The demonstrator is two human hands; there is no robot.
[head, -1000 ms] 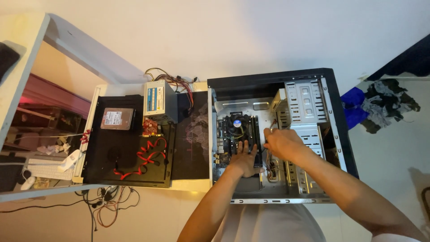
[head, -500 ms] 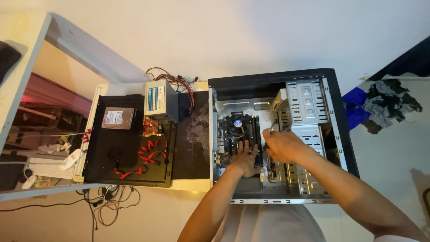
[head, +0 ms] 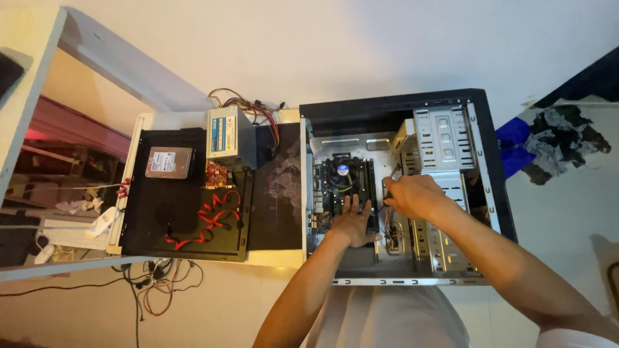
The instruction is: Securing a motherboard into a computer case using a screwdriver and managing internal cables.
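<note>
Pale floor fills the upper part of the frame, and on it, right of centre, one open computer case [head: 490, 187] is laid on its side with the inside facing up. One green circuit board [head: 322, 193] is seen in the left half of the case, and one round black fan [head: 342, 173] is mounted on it.

Two bare hands are reached into the case from the lower edge of the frame. The left hand [head: 354, 222] is laid flat on the lower part of the board, just below the fan, with its fingers [head: 351, 205] stretched out and slightly apart, clamped on nothing. The right hand [head: 412, 195] is held just right of the board, beside the metal drive cage [head: 442, 138], with its fingers curled together; what is pinched between them cannot be told. A bundle of thin wires [head: 391, 235] is seen just below that hand.

Left of the case, one black panel [head: 161, 222] is laid flat on a low surface. On it are counted one silver hard drive [head: 169, 162], two red flat cables [head: 203, 222] and one small red card [head: 216, 174]. One grey power supply box [head: 227, 136] with a tuft of coloured leads is stood at the panel's upper right corner. One dark mat [head: 277, 193] lies between panel and case.

At the right edge, one heap of blue and dark cloth [head: 548, 145] is seen. At the lower left, loose cords [head: 155, 277] are tangled on the floor.
</note>
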